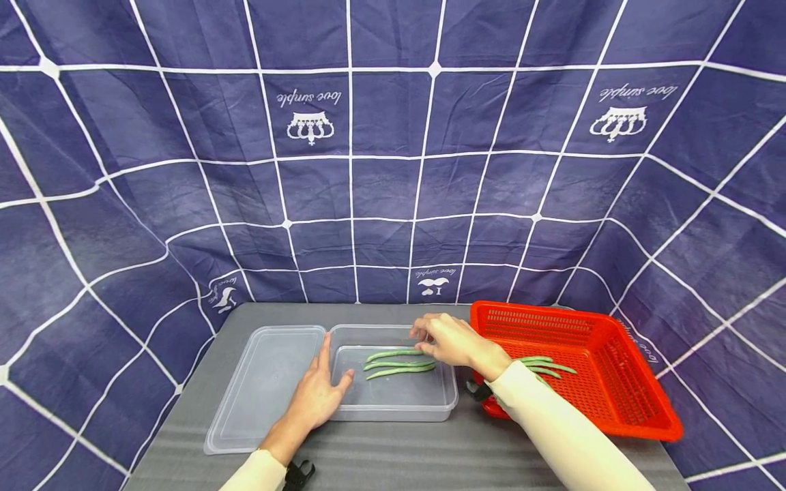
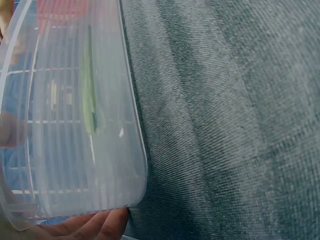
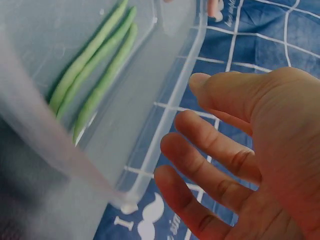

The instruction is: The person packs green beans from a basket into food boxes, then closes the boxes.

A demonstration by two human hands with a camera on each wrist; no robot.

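Note:
A clear plastic container (image 1: 393, 413) stands at the middle of the table, with three green beans (image 1: 390, 353) lying side by side on its floor. My left hand (image 1: 316, 395) rests at the container's left end, its fingers along the outside of the wall and the thumb spread over the inside. In the left wrist view, that hand's fingers (image 2: 112, 225) show against the end wall. Above the container's right end hovers my right hand (image 1: 454, 341), fingers loosely bent. The right wrist view shows nothing between that hand's fingers (image 3: 217, 142), close to the rim.
Left of the container lies a flat translucent lid (image 1: 270, 382). A red perforated basket (image 1: 651, 417) sits at the right, with several green beans (image 1: 559, 367) in it, partly behind my right forearm. Blue grid-patterned cloth (image 1: 393, 191) hangs behind and at both sides of the grey tabletop (image 1: 393, 457).

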